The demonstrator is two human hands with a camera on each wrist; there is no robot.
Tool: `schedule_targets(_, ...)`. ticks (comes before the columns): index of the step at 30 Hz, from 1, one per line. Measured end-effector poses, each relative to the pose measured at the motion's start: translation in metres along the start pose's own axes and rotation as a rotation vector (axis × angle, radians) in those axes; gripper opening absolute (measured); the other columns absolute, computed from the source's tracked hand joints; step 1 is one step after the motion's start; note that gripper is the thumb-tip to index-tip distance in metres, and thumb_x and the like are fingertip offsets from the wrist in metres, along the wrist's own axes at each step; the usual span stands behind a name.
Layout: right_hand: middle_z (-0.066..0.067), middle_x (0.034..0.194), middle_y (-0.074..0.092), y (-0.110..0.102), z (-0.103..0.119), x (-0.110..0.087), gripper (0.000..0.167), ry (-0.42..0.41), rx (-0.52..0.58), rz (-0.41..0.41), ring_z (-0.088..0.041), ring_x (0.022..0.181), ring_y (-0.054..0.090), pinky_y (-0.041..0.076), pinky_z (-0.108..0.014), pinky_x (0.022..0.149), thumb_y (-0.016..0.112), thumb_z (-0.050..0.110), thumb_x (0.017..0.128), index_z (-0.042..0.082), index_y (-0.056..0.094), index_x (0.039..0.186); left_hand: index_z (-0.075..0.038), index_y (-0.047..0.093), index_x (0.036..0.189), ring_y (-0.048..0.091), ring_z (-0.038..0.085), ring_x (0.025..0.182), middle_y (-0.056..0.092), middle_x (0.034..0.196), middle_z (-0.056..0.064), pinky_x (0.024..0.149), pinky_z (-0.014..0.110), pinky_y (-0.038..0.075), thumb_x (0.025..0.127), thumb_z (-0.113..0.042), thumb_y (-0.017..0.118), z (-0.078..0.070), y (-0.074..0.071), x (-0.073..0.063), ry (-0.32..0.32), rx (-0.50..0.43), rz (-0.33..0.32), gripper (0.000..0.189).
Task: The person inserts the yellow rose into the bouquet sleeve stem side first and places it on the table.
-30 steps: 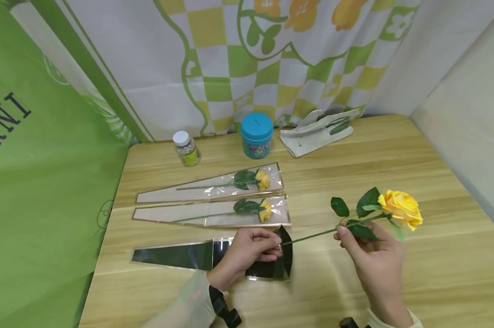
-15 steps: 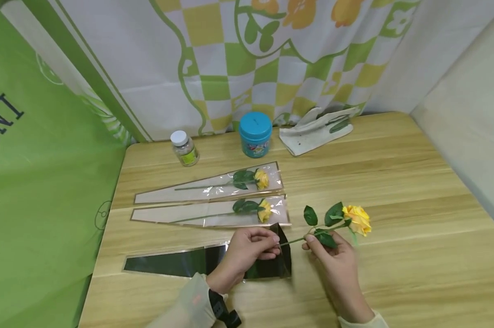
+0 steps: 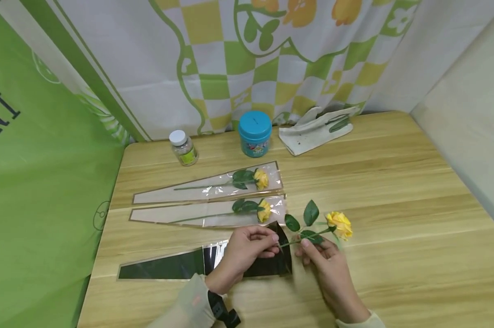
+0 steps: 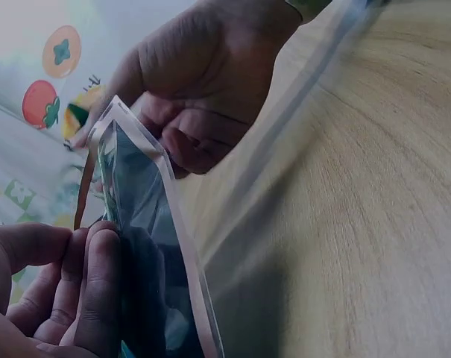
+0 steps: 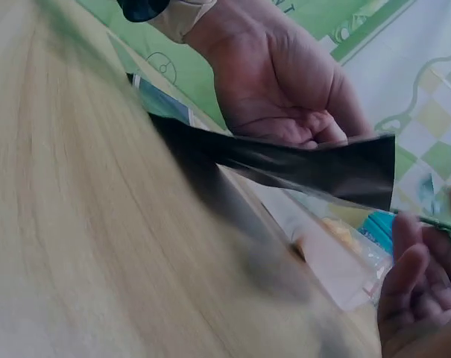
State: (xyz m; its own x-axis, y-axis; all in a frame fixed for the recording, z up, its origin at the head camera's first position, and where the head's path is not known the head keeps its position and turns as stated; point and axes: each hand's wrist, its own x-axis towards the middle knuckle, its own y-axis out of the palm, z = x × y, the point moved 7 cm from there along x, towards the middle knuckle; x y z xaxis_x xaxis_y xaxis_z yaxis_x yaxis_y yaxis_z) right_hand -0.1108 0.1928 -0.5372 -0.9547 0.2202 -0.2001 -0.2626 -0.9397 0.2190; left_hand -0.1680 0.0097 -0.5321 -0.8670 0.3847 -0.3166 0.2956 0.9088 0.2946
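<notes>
My right hand pinches the green stem of a yellow artificial rose just below its leaves. The stem's lower part runs left into the mouth of a black flower sleeve. With thumb and fingers my left hand pinches the sleeve's upper edge near that mouth. In the left wrist view the sleeve gapes, its pale-rimmed edge raised off the table. The right wrist view shows its dark side stretching from the left hand toward the right fingers. The stem's end is hidden inside the sleeve.
Two clear-fronted white sleeves, each with a yellow rose inside, lie behind the black one. Along the table's back stand a white-capped jar and a blue tub, with a work glove to their right. A curtain hangs behind.
My right hand has moved left with the rose, and more of the stem is inside the black sleeve. The sleeve's narrow end has shifted left and slightly nearer. My left hand has hardly moved.
</notes>
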Motion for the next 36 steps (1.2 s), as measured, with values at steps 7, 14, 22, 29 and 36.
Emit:
schedule_targets(7,-0.021,0.110,0.072,-0.004,0.005,-0.002,0.028,-0.073,0.198,0.055,-0.018,0.072,0.072,0.051,-0.018,0.049,0.049,0.024,0.110,0.001,0.051,0.126,0.009,0.071,0.101,0.073,0.021,0.075,0.073,0.088,0.019,0.072,0.032,0.064,0.089,-0.003,0.078,0.001,-0.002,0.001,0.008,-0.011,0.000,0.019)
schedule_targets(14,-0.003,0.106,0.068,-0.012,0.005,-0.002,0.001,-0.059,0.271,-0.085,-0.010,0.083,0.064,0.046,-0.016,0.048,0.061,0.009,0.103,0.008,0.062,0.104,0.008,0.071,0.101,0.073,0.020,0.073,0.073,0.087,0.018,0.071,0.033,0.064,0.089,-0.004,0.078,0.001,-0.001,0.001,0.002,-0.004,0.007,0.018)
schedule_targets(22,-0.005,0.098,0.069,-0.011,0.007,-0.005,0.007,-0.054,0.120,-0.126,-0.010,0.077,0.055,0.047,-0.018,0.052,0.070,0.000,0.096,0.001,0.064,0.100,0.008,0.072,0.100,0.072,0.020,0.071,0.073,0.088,0.018,0.069,0.032,0.064,0.089,-0.004,0.078,-0.003,0.002,-0.002,0.014,0.019,0.004,0.018)
schedule_targets(29,-0.010,0.100,0.070,-0.008,0.012,-0.007,0.020,-0.057,-0.008,-0.091,-0.015,0.088,0.062,0.058,-0.023,0.072,0.073,0.002,0.094,-0.005,0.064,0.110,0.010,0.071,0.101,0.072,0.019,0.070,0.073,0.088,0.018,0.068,0.031,0.064,0.090,-0.003,0.077,-0.008,0.005,-0.003,0.031,0.025,0.010,0.018)
schedule_targets(36,-0.010,0.102,0.070,-0.004,0.015,-0.004,0.023,-0.068,-0.262,-0.015,-0.019,0.098,0.061,0.052,-0.023,0.087,0.078,0.010,0.091,-0.005,0.068,0.105,0.010,0.071,0.102,0.072,0.018,0.070,0.073,0.086,0.017,0.067,0.030,0.064,0.090,-0.003,0.077,-0.011,0.006,-0.005,0.047,0.014,0.019,0.019)
